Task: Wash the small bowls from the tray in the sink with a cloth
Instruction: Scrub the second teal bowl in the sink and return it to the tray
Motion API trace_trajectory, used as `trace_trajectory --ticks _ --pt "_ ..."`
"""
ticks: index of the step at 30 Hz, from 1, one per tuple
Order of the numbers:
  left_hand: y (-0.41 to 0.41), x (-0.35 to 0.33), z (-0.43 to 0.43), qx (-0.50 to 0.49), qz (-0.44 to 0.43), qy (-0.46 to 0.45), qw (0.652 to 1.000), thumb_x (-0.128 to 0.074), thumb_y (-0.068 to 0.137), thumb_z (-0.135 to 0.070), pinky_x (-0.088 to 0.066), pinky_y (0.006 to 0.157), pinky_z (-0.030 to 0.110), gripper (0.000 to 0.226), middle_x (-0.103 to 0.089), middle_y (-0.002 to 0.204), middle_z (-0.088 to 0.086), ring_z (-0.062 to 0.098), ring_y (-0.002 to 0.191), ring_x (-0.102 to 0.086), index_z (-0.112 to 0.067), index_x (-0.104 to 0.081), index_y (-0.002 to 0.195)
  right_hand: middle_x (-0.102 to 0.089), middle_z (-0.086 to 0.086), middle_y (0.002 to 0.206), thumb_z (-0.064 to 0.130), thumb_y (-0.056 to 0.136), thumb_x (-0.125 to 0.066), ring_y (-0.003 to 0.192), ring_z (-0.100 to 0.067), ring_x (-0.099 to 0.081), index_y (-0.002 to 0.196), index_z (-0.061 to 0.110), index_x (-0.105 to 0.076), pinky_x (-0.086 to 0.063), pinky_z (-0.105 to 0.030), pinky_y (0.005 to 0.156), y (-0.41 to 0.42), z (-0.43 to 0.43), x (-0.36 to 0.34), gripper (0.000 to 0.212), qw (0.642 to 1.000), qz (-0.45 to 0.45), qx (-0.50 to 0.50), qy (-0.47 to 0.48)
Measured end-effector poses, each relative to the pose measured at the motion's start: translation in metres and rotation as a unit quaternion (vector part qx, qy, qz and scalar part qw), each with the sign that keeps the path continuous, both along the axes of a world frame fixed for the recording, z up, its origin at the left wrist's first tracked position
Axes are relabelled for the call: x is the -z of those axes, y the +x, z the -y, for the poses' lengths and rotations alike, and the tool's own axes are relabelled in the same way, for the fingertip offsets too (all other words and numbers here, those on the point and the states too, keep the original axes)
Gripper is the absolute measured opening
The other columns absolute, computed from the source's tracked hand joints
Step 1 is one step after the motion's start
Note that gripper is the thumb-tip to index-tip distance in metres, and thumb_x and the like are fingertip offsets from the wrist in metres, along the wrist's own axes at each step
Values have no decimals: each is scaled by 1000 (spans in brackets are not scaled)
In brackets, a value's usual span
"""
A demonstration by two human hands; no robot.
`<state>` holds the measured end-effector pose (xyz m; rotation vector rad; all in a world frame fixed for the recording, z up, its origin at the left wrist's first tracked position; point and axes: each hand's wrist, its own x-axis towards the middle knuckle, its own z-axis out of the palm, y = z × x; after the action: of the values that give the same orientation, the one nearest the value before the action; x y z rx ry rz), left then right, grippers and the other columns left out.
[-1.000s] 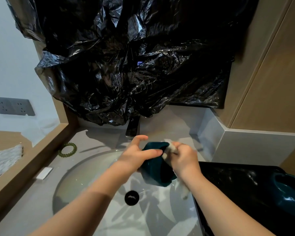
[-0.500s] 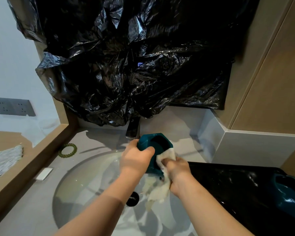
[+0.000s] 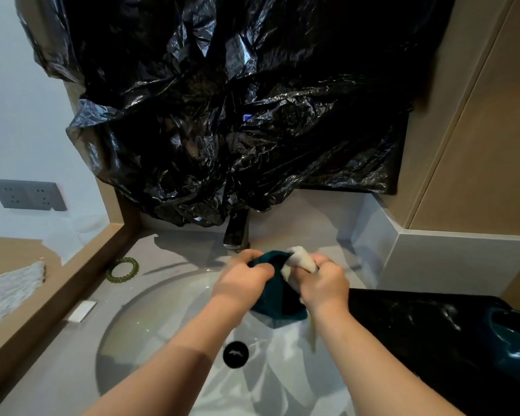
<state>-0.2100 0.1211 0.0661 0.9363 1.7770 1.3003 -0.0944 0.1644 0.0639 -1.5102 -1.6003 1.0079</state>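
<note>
Teal small bowl (image 3: 278, 298) sits btwn your hands over the sink (image 3: 150, 319), just below the tap (image 3: 236, 232), so drips fall in. Your left hand (image 3: 242, 280) grips its rim to steady it; right hand (image 3: 323, 283) bunches the white cloth (image 3: 300, 259) vs the bowl's edge. Black tray (image 3: 418, 331) w/ another bowl (image 3: 514, 343) waits at right

From where I stand, no word, number or brand can be read anywhere. The grey socket plate (image 3: 27, 195) on the wall at nine o'clock shows only its pin holes. The small white slip (image 3: 82, 310) lying on the table (image 3: 174, 250) at eight o'clock is too small to tell whether it bears print.
</note>
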Motion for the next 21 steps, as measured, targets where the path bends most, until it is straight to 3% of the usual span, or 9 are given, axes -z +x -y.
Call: trace_trajectory --ticks 3,6,8,11,14,17,19,21 --pt "6 3 1 -63 3 3 998 -53 59 -36 -53 84 46 39 -66 91 7 31 88 -63 -26 -59 97 -64 -18 85 11 81 -59 87 -37 -63 71 14 -56 -54 -45 83 -7 1 12 10 968 -169 52 -178" --pt "10 4 3 -109 12 22 994 -50 67 -36 -52 84 46 38 -63 92 4 28 87 -60 -26 -52 103 -63 -18 87 14 87 -58 90 -38 -62 79 12 -54 -52 -48 84 -11 7 14 8 914 -259 38 -311" --pt "12 3 6 -130 24 42 990 -51 73 -35 -51 85 45 37 -61 92 2 26 86 -59 -26 -47 108 -64 -19 86 14 88 -58 82 -35 -63 88 8 -56 -54 -48 80 -14 11 13 6 900 -283 24 -330" --pt "10 0 13 -79 -6 42 996 -60 75 -32 -48 72 33 40 -59 89 -2 17 79 -57 -26 -41 110 -64 -14 82 9 85 -60 76 -31 -61 92 6 -61 -53 -40 71 -12 10 13 8 954 -184 60 -229" --pt "7 -9 19 9 -30 5 999 -66 57 -37 -52 71 29 61 -62 88 -8 14 82 -62 -32 -37 110 -61 -8 82 12 84 -60 78 -28 -58 89 8 -65 -46 -30 66 0 3 6 8 995 13 36 -90" --pt "4 -15 18 34 -34 -2 999 -60 57 -37 -54 83 36 61 -62 91 -8 17 88 -62 -40 -37 113 -59 -5 79 23 84 -59 85 -30 -61 83 16 -62 -40 -25 64 9 2 -6 8 985 170 -24 24" --pt "1 -18 15 32 -24 16 999 -61 69 -35 -53 84 42 47 -60 92 -5 22 89 -61 -36 -41 111 -57 -3 74 34 86 -57 83 -30 -61 79 16 -57 -44 -29 64 12 6 -14 19 981 182 -20 61" --pt "0 -23 12 30 20 25 999 -58 85 -24 -54 73 42 31 -56 94 -3 23 88 -57 -30 -43 112 -53 0 69 39 89 -52 79 -29 -58 76 17 -53 -40 -31 59 20 11 -22 26 980 179 12 88"
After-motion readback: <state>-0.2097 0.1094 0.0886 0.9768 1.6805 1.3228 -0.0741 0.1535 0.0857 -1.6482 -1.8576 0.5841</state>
